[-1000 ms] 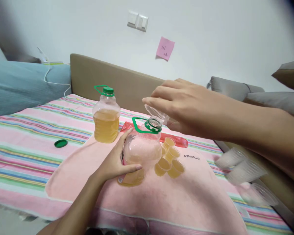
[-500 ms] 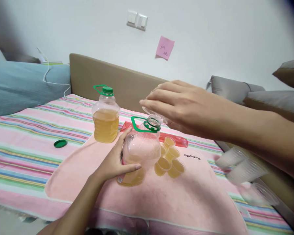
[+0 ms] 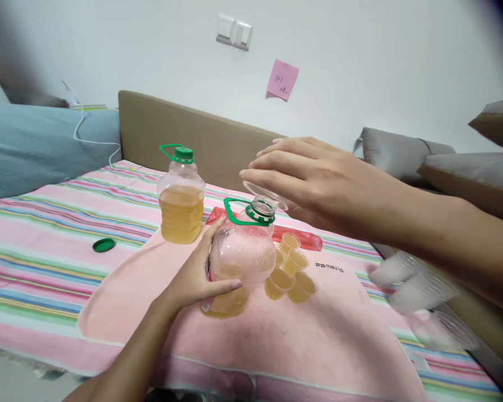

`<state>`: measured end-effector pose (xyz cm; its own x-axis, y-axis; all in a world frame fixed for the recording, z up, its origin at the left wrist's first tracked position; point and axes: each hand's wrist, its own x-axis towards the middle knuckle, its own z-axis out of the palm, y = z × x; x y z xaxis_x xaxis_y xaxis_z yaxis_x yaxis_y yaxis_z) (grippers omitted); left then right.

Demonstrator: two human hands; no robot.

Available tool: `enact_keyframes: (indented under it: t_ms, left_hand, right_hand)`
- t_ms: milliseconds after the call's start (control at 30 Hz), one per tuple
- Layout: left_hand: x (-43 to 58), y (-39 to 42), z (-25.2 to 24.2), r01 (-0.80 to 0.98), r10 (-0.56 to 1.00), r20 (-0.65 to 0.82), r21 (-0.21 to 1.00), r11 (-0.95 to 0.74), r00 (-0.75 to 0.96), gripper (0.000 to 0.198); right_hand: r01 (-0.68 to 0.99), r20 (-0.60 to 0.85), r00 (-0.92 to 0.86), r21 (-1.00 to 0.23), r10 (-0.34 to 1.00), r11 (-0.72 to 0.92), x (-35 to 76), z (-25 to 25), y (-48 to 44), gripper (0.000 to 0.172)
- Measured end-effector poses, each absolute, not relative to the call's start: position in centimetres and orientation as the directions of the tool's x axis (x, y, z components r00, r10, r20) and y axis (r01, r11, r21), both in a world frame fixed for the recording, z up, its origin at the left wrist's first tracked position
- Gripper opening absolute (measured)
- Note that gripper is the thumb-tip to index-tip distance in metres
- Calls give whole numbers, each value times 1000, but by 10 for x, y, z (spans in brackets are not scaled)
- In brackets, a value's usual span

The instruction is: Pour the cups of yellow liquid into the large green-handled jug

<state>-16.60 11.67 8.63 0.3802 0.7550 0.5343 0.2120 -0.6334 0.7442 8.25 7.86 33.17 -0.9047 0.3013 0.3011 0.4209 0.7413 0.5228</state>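
Bottle (image 3: pixel 246 248), clear bulbous plastic, green-handled, centre: gripped by half-curled left hand (image 3: pixel 195 276) from nine o'clock. Right hand (image 3: pixel 305 174), one o'clock: curled round tipped clear plastic cup (image 3: pixel 269 193), apparently being emptied into bottle; steady tilt called for.

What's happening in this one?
A person's left hand grips an open bottle with yellowish liquid low inside, while the right hand holds a clear cup by its mouth. Cups of similar liquid stand clustered on the pink mat beside the bottle. A second bottle, capped, stands farther back, and a loose green cap lies on the striped cloth.
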Motion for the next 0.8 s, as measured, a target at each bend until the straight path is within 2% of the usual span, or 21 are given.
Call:
enact_keyframes:
  t_ms: [67,167,267,400,500,600,700,800]
  left_hand:
    - [-166,117,85,213,757,529,747,-630,384,127]
    - [-166,117,85,213,762,520,753,-622,385,129]
    - [-165,118,85,201,762,522,758,-621,384,130]
    - [-164,118,87,189,753,529,755,-628,391,131]
    - [-164,116,90,194,757,518,759,-622,399,129]
    - [-164,115,93,202,766,506,766,-610,396,128]
    - [-165,116,92,209,761,515,757,-620,394,126]
    - [-166,118,89,235,761,522,742,-628,386,123]
  right_hand:
    - [464,332,-882,495,333,735,88,331,81,43]
    - [573,390,-812,391,434,721,98,331,86,59]
    - [684,423,-709,216,564,697,108,330,90,69]
    - [741,444,-577,-70,686,668,120,322,100,70]
    - [660,497,-527,-271,689,700,129,316,113,73]
    - [547,516,-435,-500,738,672,136,308,119,67]
    - [439,482,-247,-718,841,541,148,288,111,58]
    - [283,500,5,-832,866,478,172,245,92,51]
